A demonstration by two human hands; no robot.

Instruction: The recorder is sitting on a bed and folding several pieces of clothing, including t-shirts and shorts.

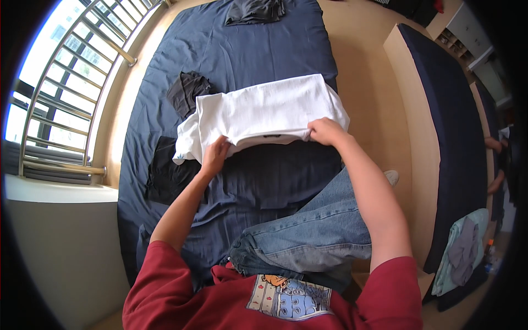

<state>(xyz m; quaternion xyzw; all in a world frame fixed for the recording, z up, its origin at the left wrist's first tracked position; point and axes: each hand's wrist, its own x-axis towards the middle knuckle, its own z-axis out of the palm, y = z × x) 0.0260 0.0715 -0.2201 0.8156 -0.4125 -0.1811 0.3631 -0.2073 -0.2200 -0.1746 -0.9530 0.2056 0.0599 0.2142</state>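
A white T-shirt (264, 113) is spread across the dark blue bed, its neckline edge toward me and a small dark label at the collar. My left hand (216, 154) pinches that near edge left of the collar. On the other side of the collar, my right hand (327, 132) grips the same edge with bent fingers. A bit of blue print shows on the shirt's left end. Just beyond that end lies a crumpled dark grey garment (190, 91). A black garment (168, 173) rests on the bed left of my left hand, partly covered by the shirt.
Under everything is the dark blue bed sheet (242, 52). More dark clothing (256, 11) lies at the far end. Metal railing (69, 93) runs along the window at left. At right stand a dark-topped wooden bed (440, 110), a teal towel (448, 275) and another person's arms (496, 181).
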